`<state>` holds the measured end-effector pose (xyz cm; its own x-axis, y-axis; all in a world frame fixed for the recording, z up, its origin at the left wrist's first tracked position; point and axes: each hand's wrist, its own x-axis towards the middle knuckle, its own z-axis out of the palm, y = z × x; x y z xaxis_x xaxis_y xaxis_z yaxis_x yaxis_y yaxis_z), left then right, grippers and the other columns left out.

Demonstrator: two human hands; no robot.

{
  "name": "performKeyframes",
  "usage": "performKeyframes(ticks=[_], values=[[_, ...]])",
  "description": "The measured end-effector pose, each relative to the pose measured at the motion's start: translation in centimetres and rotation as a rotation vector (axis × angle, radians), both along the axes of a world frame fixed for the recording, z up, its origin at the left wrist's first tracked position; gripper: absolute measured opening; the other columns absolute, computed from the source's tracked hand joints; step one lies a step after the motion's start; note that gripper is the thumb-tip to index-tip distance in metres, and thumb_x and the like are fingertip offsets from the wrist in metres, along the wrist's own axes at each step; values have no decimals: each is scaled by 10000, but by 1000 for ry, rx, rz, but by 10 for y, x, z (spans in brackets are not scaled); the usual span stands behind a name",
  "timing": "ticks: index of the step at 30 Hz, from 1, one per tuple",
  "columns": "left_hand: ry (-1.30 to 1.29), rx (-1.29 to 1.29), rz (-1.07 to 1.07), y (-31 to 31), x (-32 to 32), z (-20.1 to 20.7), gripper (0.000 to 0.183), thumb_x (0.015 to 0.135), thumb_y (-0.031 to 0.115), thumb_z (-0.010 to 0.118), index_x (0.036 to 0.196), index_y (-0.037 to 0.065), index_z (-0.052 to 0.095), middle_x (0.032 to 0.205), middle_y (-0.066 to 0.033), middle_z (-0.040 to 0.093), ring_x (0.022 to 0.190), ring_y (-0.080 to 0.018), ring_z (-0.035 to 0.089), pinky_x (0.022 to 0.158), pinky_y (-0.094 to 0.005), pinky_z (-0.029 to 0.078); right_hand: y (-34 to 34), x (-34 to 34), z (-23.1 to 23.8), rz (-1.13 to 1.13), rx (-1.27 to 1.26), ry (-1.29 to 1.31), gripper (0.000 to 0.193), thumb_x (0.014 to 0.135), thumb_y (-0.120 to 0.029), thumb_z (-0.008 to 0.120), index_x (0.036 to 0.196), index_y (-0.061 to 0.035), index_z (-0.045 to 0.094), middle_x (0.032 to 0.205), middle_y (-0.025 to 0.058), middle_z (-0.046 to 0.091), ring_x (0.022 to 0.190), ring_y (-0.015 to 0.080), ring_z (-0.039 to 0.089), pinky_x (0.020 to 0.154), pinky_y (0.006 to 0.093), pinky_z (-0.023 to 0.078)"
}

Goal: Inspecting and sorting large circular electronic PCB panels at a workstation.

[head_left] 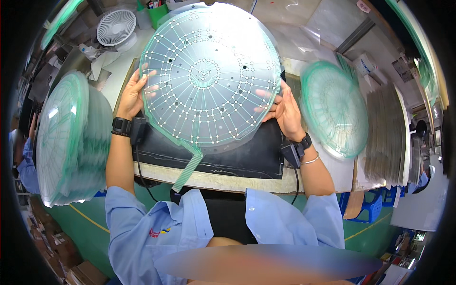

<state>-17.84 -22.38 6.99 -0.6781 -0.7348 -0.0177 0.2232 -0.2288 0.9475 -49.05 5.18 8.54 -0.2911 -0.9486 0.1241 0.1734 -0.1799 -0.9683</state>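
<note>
A large round see-through circuit sheet (204,104), printed with pale green lines and small white dots, is raised over the black mat (242,159). My left hand (134,94) pinches its left edge, thumb in front and fingers showing through from behind. At the right edge my right hand (285,108) grips it, its fingers partly behind the film. A narrow striped tail (187,170) hangs from the sheet's lower rim toward me. Bright glare hides part of the print at the upper right.
A tall stack of similar round sheets (64,137) stands at the left. More round sheets (335,111) lie on the right, beside a thick pile of greyish sheets (387,137). A white fan (116,29) and a green container (157,14) stand at the back. Cables run from both wrists.
</note>
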Motion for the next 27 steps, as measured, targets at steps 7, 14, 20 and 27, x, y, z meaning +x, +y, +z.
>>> performKeyframes(ticks=[7, 14, 20, 27], values=[[-31, -7, 11, -2, -1, 0, 424, 935, 141, 438, 1344, 121, 326, 1226, -100, 512, 840, -172, 625, 661, -267, 548, -2, 1, 0, 25, 2, -58, 570, 958, -440, 160, 1399, -82, 114, 1162, 220, 538, 826, 285, 650, 570, 289, 563], [-39, 7, -21, -5, 1, -2, 442, 933, 147, 450, 1353, 119, 316, 1219, -78, 515, 852, -141, 602, 684, -244, 527, -6, 0, -7, 51, 15, -180, 569, 958, -444, 145, 1399, -85, 127, 1118, 204, 562, 837, 288, 647, 581, 305, 572], [-23, 43, -14, -1, 2, -2, 479, 923, 139, 476, 1365, 108, 295, 1226, -71, 509, 870, -136, 592, 684, -225, 516, -7, 6, -7, 27, 37, -205, 569, 957, -451, 219, 1310, -9, 282, 1097, 203, 563, 849, 249, 642, 588, 316, 569], [97, 44, -83, -4, 5, -6, 462, 919, 110, 470, 1349, 78, 305, 1191, -106, 528, 965, -169, 586, 794, -307, 524, -10, 3, -10, 35, 72, -201, 404, 951, -224, 396, 1293, -30, 303, 1099, 152, 563, 845, 227, 642, 608, 314, 577]])
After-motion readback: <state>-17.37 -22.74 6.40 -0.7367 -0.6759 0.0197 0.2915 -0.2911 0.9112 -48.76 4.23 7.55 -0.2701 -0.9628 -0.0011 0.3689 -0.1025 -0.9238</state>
